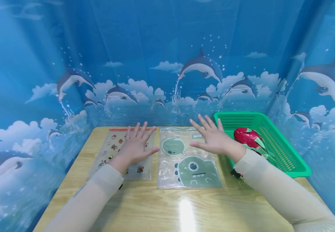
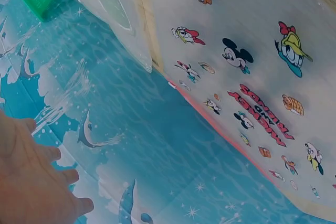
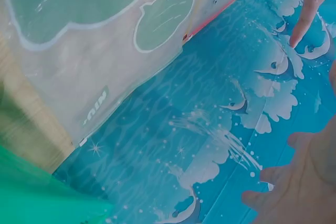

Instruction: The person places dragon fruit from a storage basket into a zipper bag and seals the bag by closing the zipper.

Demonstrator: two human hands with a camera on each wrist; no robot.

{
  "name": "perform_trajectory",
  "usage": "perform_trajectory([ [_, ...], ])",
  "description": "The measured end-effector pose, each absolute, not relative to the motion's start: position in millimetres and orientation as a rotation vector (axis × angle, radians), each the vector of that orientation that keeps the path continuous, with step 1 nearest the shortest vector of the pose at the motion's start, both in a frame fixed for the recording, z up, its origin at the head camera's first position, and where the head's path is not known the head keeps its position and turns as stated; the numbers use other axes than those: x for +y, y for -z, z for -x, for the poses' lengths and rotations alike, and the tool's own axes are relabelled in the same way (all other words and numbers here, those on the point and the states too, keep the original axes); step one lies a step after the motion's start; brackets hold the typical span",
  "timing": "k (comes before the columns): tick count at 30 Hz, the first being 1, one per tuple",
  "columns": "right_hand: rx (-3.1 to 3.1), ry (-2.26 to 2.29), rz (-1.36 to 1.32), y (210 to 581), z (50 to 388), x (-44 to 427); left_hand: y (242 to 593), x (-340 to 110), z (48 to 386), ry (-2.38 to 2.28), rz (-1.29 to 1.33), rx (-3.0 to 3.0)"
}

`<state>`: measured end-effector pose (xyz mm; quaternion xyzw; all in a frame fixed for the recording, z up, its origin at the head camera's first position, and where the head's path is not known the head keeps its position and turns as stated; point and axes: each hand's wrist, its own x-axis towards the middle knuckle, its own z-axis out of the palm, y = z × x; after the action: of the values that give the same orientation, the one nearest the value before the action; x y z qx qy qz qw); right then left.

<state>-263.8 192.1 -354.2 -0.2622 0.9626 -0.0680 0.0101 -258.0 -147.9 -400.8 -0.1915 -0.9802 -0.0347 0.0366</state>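
Note:
Both hands are spread with straight fingers and hold nothing. In the head view the left hand (image 1: 136,148) is over a clear bag (image 1: 100,170) printed with small cartoon figures, which has a red top edge. The right hand (image 1: 215,139) is over the upper right of a second clear bag (image 1: 167,174) with a green dinosaur print. Both bags lie flat, side by side. In the left wrist view the left hand (image 2: 34,177) is beside the cartoon bag (image 2: 210,82). The right wrist view has the right hand (image 3: 302,182) apart from the dinosaur bag (image 3: 105,51).
On the right of the wooden table (image 1: 144,206) stands a green basket (image 1: 296,161) with a red and green packet (image 1: 246,137) inside. A small dark object (image 1: 236,174) is by the basket's near left side. Blue dolphin-print curtains (image 1: 144,38) surround the table's back and sides.

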Motion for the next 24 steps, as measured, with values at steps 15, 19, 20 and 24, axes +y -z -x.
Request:
perform_trajectory([
  [15,2.999,0.278,0.774,363.0,257.2,176.3,408.9,-141.7,256.7,0.169,0.654,-2.971],
  [19,3.003,0.312,0.781,365.5,255.5,172.9,411.9,-140.4,257.2,0.169,0.641,-2.985],
  [20,3.003,0.318,0.775,366.7,255.3,172.3,412.4,-140.1,257.3,0.172,0.639,-2.991],
  [24,3.007,0.324,0.758,374.0,256.3,170.3,414.7,-138.0,256.7,0.206,0.641,-3.007],
])
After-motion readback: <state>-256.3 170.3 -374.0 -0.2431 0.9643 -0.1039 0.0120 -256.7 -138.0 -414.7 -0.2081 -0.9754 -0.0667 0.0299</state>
